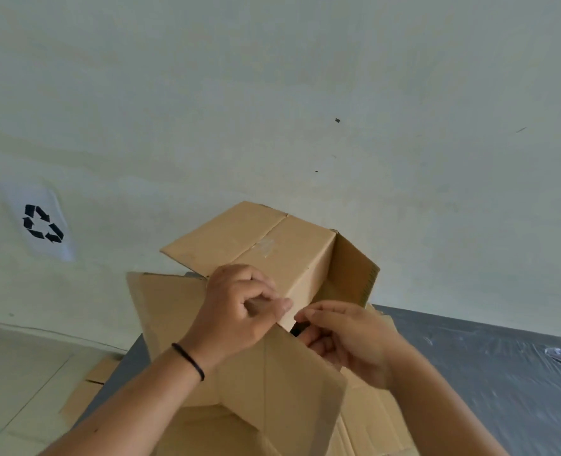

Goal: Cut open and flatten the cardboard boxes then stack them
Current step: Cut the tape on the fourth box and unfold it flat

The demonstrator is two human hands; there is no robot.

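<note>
A brown cardboard box [272,248] is held up over the table, tipped on its side, its taped bottom facing up and one end open to the right. My left hand [239,311] grips the box's near edge with curled fingers. Close beside it, my right hand [345,337] holds a small black tool [297,330] against the box's corner seam; most of the tool is hidden. One loose flap [289,383] hangs down toward me. Flattened cardboard [164,307] lies on the table beneath the box.
The dark grey table [486,373] runs off to the right under shiny plastic film. More flat cardboard [88,393] lies on the tiled floor at the left. A white sheet with a recycling symbol [42,223] hangs on the pale wall.
</note>
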